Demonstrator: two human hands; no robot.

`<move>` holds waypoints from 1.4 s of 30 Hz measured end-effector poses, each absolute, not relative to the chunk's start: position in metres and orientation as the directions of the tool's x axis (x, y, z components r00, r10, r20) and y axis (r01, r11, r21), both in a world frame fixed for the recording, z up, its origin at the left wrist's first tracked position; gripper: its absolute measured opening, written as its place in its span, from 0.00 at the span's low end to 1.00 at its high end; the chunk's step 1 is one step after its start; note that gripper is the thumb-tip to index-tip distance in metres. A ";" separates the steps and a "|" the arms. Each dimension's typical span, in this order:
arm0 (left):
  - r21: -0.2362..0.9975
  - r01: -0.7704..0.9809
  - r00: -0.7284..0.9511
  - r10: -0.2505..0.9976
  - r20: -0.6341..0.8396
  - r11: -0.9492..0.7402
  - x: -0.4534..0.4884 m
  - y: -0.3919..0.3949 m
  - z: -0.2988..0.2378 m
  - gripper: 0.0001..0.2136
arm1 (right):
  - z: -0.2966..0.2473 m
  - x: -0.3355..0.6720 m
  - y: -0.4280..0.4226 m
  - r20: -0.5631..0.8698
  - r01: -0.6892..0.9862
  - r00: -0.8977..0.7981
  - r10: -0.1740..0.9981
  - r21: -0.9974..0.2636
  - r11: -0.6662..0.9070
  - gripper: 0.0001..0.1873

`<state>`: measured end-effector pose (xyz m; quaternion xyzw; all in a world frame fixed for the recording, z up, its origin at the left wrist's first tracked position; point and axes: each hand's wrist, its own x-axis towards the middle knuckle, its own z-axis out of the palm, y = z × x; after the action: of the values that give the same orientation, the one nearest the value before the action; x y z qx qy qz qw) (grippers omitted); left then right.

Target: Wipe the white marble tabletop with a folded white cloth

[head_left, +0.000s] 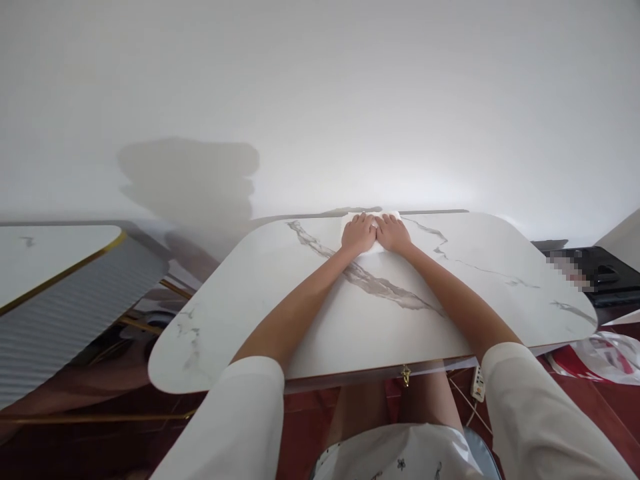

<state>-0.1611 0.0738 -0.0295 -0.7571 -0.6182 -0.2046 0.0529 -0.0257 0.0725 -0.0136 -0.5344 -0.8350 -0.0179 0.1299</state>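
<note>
Both my arms reach straight out over a white marble-patterned table (250, 313). My left hand (359, 233) and my right hand (393, 233) lie side by side, palms down and fingers flat, near the table's far edge by the wall. Under them is a white folded cloth or sheet of paper (376, 247), mostly covered by the hands; only its edges show. Neither hand grips it; both press flat on top of it.
A white wall stands right behind the table. A second white tabletop with a gold rim (55, 263) sits to the left. At the right are a black device (607, 277), a plastic bag (607, 353) on the red floor, and a power strip (479, 385) under the table.
</note>
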 end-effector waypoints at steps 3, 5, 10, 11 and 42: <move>0.194 0.954 0.138 0.909 0.393 -0.228 -0.162 0.086 -0.030 0.20 | -0.014 -0.028 0.086 0.239 0.894 -0.400 0.885 -0.110 0.434 0.28; 0.196 0.956 0.124 0.907 0.402 -0.218 -0.162 0.094 -0.030 0.20 | -0.013 -0.027 0.095 0.235 0.890 -0.414 0.879 -0.097 0.445 0.28; 0.175 0.967 0.102 0.914 0.392 -0.183 -0.153 0.109 -0.027 0.19 | -0.011 -0.021 0.116 0.235 0.876 -0.444 0.865 -0.087 0.474 0.27; 0.171 0.969 0.102 0.917 0.386 -0.180 -0.150 0.112 -0.026 0.18 | -0.011 -0.019 0.119 0.233 0.876 -0.442 0.866 -0.092 0.473 0.27; 0.117 0.952 0.236 0.920 0.312 -0.284 -0.100 0.042 -0.018 0.19 | -0.019 0.031 0.042 0.288 0.926 -0.324 0.901 -0.100 0.365 0.27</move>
<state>-0.1003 0.0416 -0.0183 -0.7846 -0.5965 -0.1619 0.0487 0.0307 0.0423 -0.0185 -0.5618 -0.8127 -0.0414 0.1487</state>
